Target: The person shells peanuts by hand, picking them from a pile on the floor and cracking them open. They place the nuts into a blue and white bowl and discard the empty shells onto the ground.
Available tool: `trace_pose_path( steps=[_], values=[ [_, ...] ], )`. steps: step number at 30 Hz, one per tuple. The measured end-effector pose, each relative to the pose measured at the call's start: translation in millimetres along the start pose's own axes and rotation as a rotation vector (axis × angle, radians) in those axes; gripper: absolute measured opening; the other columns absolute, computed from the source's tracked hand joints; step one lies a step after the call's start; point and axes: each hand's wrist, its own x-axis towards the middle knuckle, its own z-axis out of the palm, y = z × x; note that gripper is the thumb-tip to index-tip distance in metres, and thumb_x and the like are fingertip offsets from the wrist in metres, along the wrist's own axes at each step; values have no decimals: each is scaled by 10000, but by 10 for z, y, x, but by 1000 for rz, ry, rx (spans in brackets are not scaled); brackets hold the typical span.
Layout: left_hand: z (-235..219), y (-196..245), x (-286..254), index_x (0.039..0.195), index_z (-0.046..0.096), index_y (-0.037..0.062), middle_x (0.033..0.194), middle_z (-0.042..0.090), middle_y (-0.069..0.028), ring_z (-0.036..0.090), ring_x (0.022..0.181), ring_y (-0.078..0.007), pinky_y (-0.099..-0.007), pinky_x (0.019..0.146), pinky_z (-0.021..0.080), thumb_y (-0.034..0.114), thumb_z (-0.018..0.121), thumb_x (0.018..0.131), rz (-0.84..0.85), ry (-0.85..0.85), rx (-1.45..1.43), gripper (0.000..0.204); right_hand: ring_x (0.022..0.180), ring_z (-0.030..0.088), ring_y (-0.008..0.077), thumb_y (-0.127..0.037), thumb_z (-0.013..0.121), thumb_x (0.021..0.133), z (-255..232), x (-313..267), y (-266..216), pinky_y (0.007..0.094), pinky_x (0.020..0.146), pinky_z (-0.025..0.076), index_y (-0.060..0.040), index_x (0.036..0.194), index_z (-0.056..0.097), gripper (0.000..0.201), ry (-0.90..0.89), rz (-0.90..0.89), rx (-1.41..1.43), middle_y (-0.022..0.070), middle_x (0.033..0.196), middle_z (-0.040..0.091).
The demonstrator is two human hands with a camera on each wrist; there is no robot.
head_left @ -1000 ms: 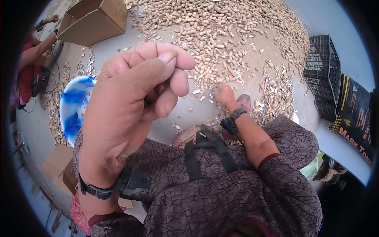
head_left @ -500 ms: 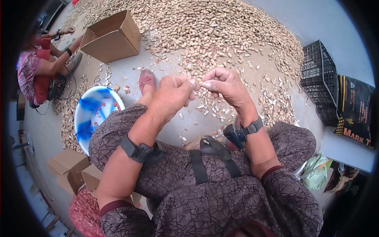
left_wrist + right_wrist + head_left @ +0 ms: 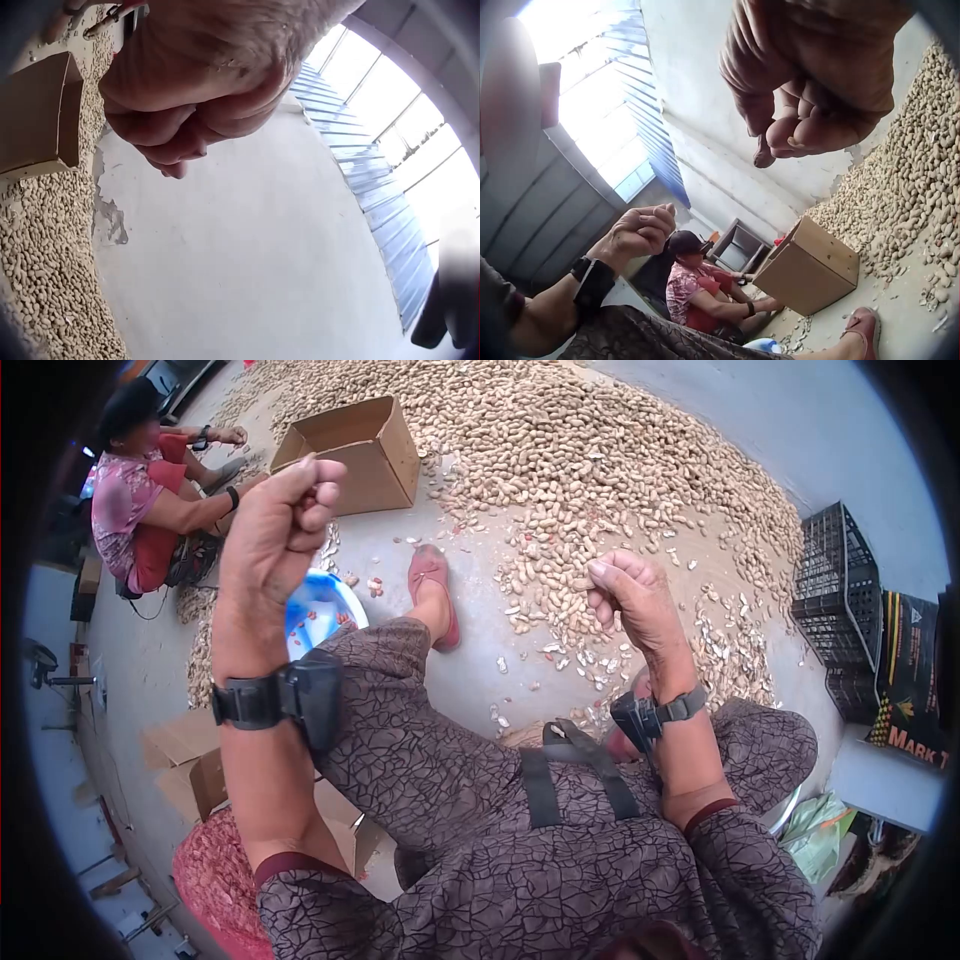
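My left hand [image 3: 285, 525] is raised at the left, between the cardboard box and the basin, fingers curled tightly inward. Its palm is hidden; the left wrist view shows only the bent fingers [image 3: 169, 142]. My right hand [image 3: 635, 600] hangs over the near edge of the peanut heap [image 3: 600, 470], thumb against bent fingers. In the right wrist view a small brown piece [image 3: 763, 154] sticks out at these fingertips; I cannot tell what it is. Below my left hand stands a blue and white basin [image 3: 345, 600] with reddish kernels inside.
An open cardboard box [image 3: 385, 465] stands by the heap, with another person [image 3: 145, 520] seated beyond it. Black plastic crates [image 3: 835, 600] and a black printed sack [image 3: 905, 675] are at the right. Shell pieces lie around my shoe [image 3: 432, 590]; another carton [image 3: 190, 760] is behind left.
A second ago a reddish peanut kernel showed inside my curled left hand. Half a second ago both hands met, pinching a peanut; since then they parted, left going up and left, right moving rightward.
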Motion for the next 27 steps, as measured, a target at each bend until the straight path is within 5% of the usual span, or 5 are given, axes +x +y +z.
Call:
trace_pose_path(
  steps=[6,12,16,21,27],
  values=[
    [-1182,-132,159,838,530,30,643,504,12,410,478,-14,-125,335,241,176,441,885,-188,379,77,178,421,473,42,-207,561,817,-36,103,39,171,369,365,-32,723,583,200,21,-16,-31,8,572,546],
    [-2138,-1399,211,805,515,24,630,549,-30,473,476,-79,-157,358,313,221,392,895,-343,565,95,249,435,486,41,-229,575,807,-23,117,95,162,371,370,-38,707,565,216,9,15,-65,3,565,538],
    [-2075,-1678,39,803,478,11,651,510,-69,480,487,-141,-245,417,378,279,434,876,-462,670,-28,281,441,496,47,-239,570,810,-18,48,141,171,376,386,-25,706,561,238,28,51,-125,12,566,537],
    [-1852,-1386,50,1013,512,-7,831,536,-72,515,678,-159,-299,603,436,317,506,835,-444,552,575,370,449,489,39,-244,567,820,10,19,88,161,395,381,-32,698,562,245,30,55,-132,3,569,539],
    [-655,-83,-39,1115,475,-34,1042,570,-119,575,933,-175,-272,788,475,221,470,889,81,66,285,341,463,491,39,-228,574,814,55,0,-93,181,403,396,-28,709,578,227,-53,-18,-114,-2,568,529]
  ],
)
